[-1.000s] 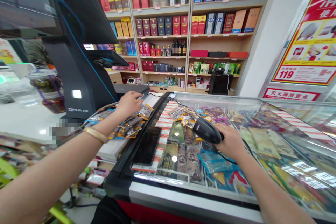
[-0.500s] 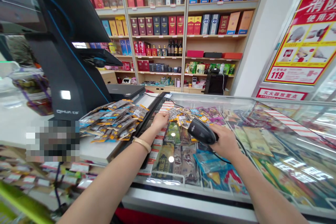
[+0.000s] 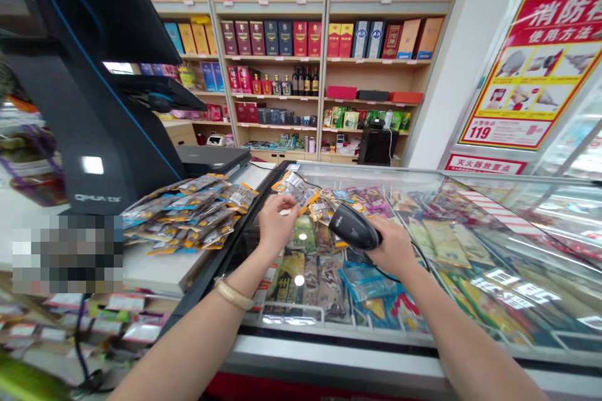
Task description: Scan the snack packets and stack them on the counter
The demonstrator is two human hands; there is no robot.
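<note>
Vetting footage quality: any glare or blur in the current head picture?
Head view: white glare spots and reflections on the clear glass freezer top; head view: purple-strapped containers blurred at left edge; head view: black handheld scanner in the right hand fairly clear.

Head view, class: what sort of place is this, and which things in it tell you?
Most likely a shop, near its checkout. The black plastic handheld scanner, the long glass-topped cabinet with a silver front edge, and the tall pale-wood shelves lined with colourful upright boxes all suggest it.

A shop; stocked shelves (image 3: 277, 7), checkout terminal (image 3: 101, 138) and barcode scanner (image 3: 352, 227) show it.
</note>
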